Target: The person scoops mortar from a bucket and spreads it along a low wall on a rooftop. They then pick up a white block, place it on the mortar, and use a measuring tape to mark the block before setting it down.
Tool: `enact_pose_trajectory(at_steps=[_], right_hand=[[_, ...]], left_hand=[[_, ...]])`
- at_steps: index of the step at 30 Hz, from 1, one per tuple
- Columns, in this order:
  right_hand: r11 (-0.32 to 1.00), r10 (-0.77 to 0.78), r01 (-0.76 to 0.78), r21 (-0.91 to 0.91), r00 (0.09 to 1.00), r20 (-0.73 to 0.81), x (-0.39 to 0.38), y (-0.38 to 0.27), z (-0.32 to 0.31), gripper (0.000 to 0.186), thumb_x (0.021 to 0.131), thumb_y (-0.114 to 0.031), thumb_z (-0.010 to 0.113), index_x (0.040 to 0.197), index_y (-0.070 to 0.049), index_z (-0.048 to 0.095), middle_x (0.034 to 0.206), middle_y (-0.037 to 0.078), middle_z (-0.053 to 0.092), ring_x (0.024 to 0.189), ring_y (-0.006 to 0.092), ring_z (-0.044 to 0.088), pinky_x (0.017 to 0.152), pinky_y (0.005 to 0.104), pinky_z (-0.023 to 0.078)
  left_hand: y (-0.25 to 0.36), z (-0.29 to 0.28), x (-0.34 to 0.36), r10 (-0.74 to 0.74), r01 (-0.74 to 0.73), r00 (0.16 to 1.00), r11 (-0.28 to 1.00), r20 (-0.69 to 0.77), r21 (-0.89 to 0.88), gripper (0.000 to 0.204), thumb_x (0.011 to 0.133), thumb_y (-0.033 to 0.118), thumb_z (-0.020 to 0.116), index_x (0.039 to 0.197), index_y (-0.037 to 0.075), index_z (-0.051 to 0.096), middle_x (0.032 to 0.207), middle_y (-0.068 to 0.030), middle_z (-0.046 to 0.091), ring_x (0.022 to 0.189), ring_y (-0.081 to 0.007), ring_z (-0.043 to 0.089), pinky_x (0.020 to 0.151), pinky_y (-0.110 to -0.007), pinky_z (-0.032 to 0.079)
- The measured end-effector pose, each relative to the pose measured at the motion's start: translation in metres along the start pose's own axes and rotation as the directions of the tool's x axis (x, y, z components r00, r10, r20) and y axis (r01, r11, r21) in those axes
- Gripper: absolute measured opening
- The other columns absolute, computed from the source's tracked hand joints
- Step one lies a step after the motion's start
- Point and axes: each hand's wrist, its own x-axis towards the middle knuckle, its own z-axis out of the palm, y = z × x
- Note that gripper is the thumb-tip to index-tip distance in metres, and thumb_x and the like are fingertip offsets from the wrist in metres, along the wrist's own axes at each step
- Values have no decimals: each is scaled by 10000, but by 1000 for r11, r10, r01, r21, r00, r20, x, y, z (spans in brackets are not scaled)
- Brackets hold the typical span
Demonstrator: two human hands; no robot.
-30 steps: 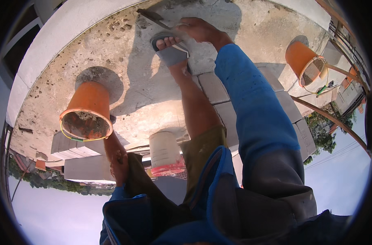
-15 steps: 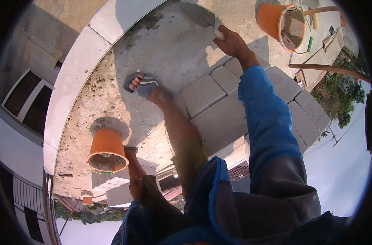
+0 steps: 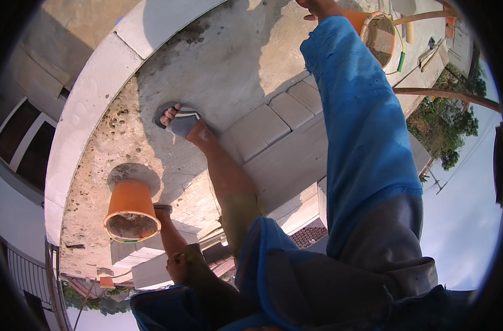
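At the top edge my right hand (image 3: 318,8) reaches beside an orange bucket (image 3: 377,38); it is partly cut off, its fingers look curled, and what they hold is out of sight. My left hand (image 3: 177,265) is low at the left, against my olive trouser leg (image 3: 199,265), fingers bent; what they grip is unclear. My sandalled foot (image 3: 177,118) stands on the rough concrete surface (image 3: 91,171), beside stacked grey blocks (image 3: 290,110). A second orange bucket (image 3: 130,204) stands near my other foot, with dried grey material inside.
A curved white block edge (image 3: 91,94) borders the surface at the left, with a lower floor and windows (image 3: 22,132) beyond. A wooden bar (image 3: 445,95) crosses at the right. Trees (image 3: 450,132), roofs (image 3: 312,236) and sky appear past the edges.
My right hand has moved up toward the top edge and the right bucket; the trowel it held earlier is out of sight. The view has swung, showing more beyond the left edge.
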Motion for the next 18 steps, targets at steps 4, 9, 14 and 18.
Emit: enact_pose_trajectory(at_steps=[4, 9, 14, 18], right_hand=[[998, -43, 43, -43, 999, -3, 8, -29, 9, 645, 943, -279, 646, 1421, 118, 470, 1354, 363, 598, 1199, 468, 669, 1006, 475, 578], [996, -78, 78, -39, 997, -1, -31, -68, 53, 652, 944, -282, 653, 1410, 137, 472, 1357, 359, 591, 1207, 471, 660, 997, 472, 581], [991, -133, 133, -34, 991, 18, -116, -140, 119, 659, 945, -286, 661, 1398, 156, 475, 1360, 355, 584, 1215, 474, 651, 988, 469, 585], [978, -194, 204, -45, 968, 162, -236, -256, 140, 784, 929, -252, 682, 1491, 213, 396, 1573, 410, 378, 1303, 520, 586, 1017, 454, 588]], left_hand=[[10, 8, -4, -81, 80, 996, 997, 46, 19, 410, 904, 414, 745, 1221, 154, 736, 1265, -180, 702, 1227, -440, 616, 1078, -572, 481], [13, -5, 5, -111, 109, 992, 993, 56, 39, 450, 872, 430, 751, 1248, 183, 741, 1311, -132, 697, 1252, -437, 606, 1110, -567, 473], [5, -20, 13, -186, 174, 976, 978, 110, 112, 496, 855, 466, 737, 1274, 201, 740, 1320, -128, 709, 1300, -398, 610, 1097, -569, 485], [-31, -47, 13, -143, 137, 988, 985, 52, 102, 515, 873, 467, 729, 1289, 164, 732, 1299, -151, 720, 1268, -384, 645, 1081, -537, 501]])
